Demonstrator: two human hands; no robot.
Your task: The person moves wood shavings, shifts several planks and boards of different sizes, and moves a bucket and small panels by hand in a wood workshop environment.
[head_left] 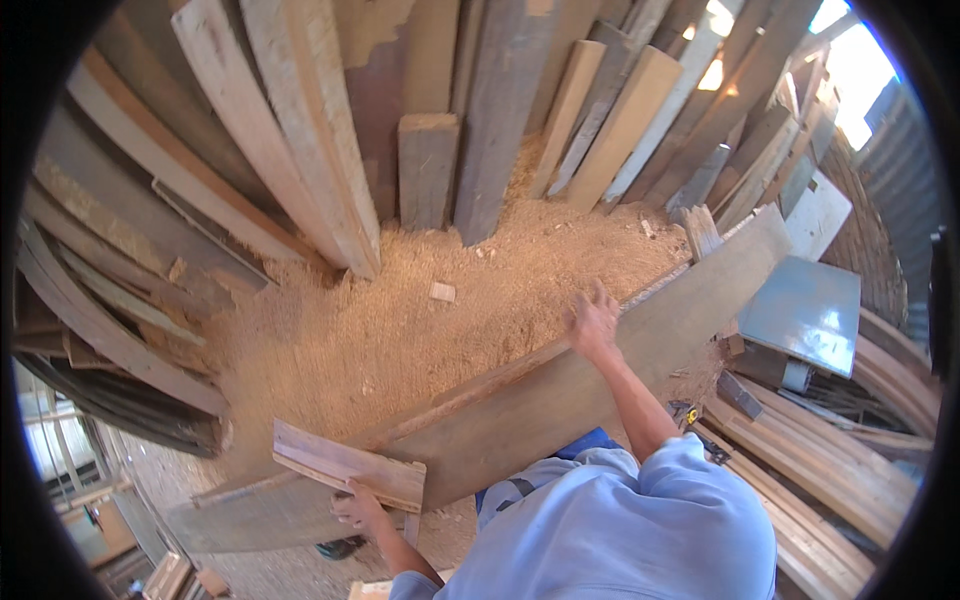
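Observation:
A long, wide grey-brown plank [540,405] stands on its edge across the view, running from lower left to upper right. My right hand [592,322] grips its upper edge near the middle, fingers spread over the top. My left hand [358,506] holds the underside of a short pale board [345,463], which lies against the near face of the long plank at its lower left. My light blue shirt fills the bottom of the view.
The floor [400,330] behind the plank is covered in sawdust, with a small wood block [441,291] on it. Many planks [300,150] lean upright at the back and left. A blue-grey panel [800,310] and stacked boards [830,480] lie at the right.

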